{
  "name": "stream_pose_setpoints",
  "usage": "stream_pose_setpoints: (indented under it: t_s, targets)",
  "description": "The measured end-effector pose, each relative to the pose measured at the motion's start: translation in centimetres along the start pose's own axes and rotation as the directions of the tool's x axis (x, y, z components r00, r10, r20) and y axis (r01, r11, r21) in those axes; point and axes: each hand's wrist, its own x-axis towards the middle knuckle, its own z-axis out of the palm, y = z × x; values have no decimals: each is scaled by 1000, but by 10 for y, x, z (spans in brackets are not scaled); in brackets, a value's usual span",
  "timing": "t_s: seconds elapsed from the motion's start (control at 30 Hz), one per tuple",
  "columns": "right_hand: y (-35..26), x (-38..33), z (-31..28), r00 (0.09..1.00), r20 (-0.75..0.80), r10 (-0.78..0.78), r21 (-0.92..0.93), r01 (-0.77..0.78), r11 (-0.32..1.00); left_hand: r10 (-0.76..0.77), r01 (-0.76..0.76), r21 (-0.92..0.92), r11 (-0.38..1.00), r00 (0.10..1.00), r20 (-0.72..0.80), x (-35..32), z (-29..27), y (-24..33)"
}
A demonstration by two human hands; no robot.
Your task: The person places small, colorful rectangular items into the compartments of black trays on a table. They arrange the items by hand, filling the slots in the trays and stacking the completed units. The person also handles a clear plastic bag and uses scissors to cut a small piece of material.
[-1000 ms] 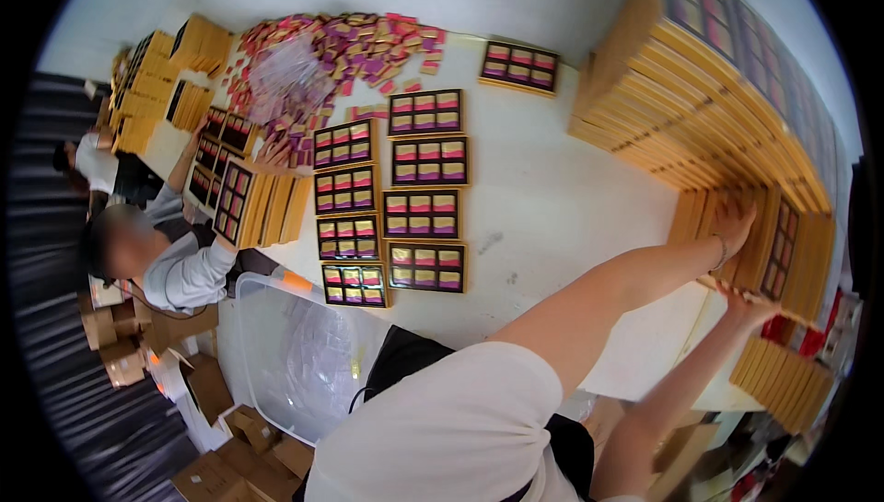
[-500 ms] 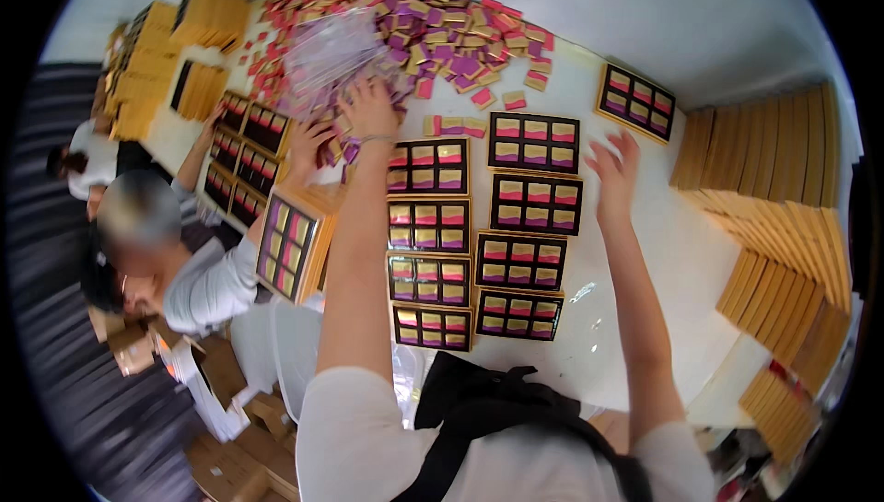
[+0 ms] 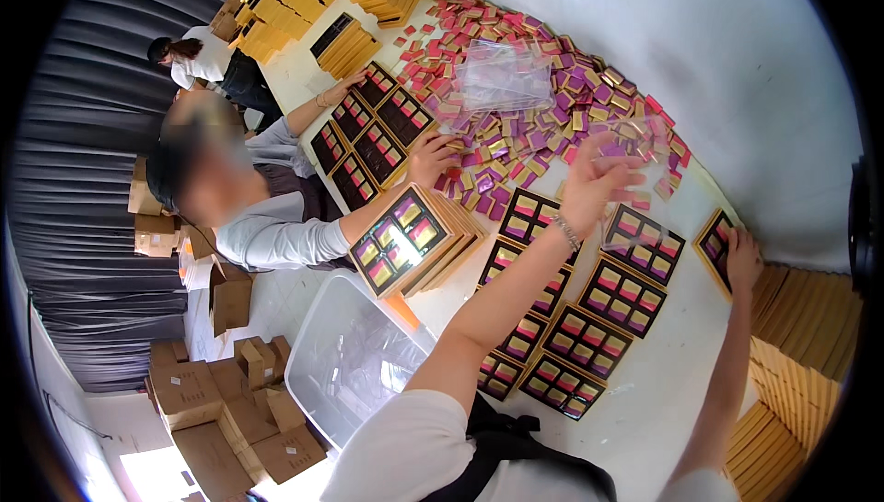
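The left hand (image 3: pixel 594 180) is up over the bench (image 3: pixel 663 410), with its fingers spread open. It pinches the top edge of a thin clear plastic sheet (image 3: pixel 635 226) that hangs down from it. The sheet sits over a gold tray (image 3: pixel 645 242) full of pink and gold squares. There is a bracelet (image 3: pixel 566 230) on that wrist.

The right hand (image 3: pixel 741 258) is at about 3 o'clock from the left hand, well apart from it. It lies flat and open on another gold tray (image 3: pixel 714 244) near the wall.

More filled trays (image 3: pixel 589 341) lie in rows at 6 o'clock from the left hand. A big heap of loose pink, purple and gold squares (image 3: pixel 534 97) is at 11 o'clock, and a clear plastic box (image 3: pixel 502 78) rests on the heap.

At 9 o'clock, another person's hand (image 3: pixel 431 157) touches the edge of the heap. A stack of trays (image 3: pixel 405 239) stands just beside that person's arm. A clear tub (image 3: pixel 354 364) sits on the floor at 7 o'clock, with brown cardboard boxes (image 3: pixel 230 401) near it.
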Motion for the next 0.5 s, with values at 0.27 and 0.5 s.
stream_pose_setpoints:
  t_s: [0.27, 0.5]
  targets:
    - [-23, -133, -23, 993, 34, 111, 960, -63, 272, -214, 212, -29, 977, 975, -61, -35, 93, -79]
    - [0, -221, -63, 998, -31, -60, 747, 63, 662, -435, 444, 30, 896, 858, 273, -111, 170, -147]
